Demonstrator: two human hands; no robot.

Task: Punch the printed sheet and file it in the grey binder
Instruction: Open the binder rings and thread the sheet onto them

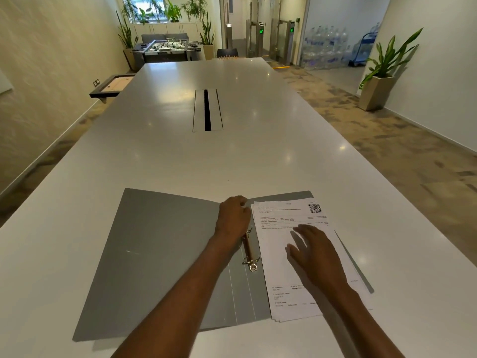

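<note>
the sheet [296, 257], thin, light and floppy, is pressed flat on the binder [160, 254] by the spread right hand [313, 254]. the left hand [232, 218], curled, lies at the far ring; whether anything is pinched cannot be told. the sheet is best held by its edges.

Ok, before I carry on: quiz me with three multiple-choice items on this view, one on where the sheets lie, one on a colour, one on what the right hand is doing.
1. Where do the printed sheets lie?
A. on the binder's left cover
B. on the binder's right half
C. at the table's far end

2. What colour is the open binder?
A. grey
B. blue
C. red

3. What is the right hand doing?
A. gripping a pen
B. resting in a fist on the bare table
C. lying flat on the sheets, fingers spread

Answers:
1 B, the stack lies right of the ring mechanism.
2 A, both covers show grey.
3 C, its palm is down on the top sheet; the left hand is at the upper ring.
</note>
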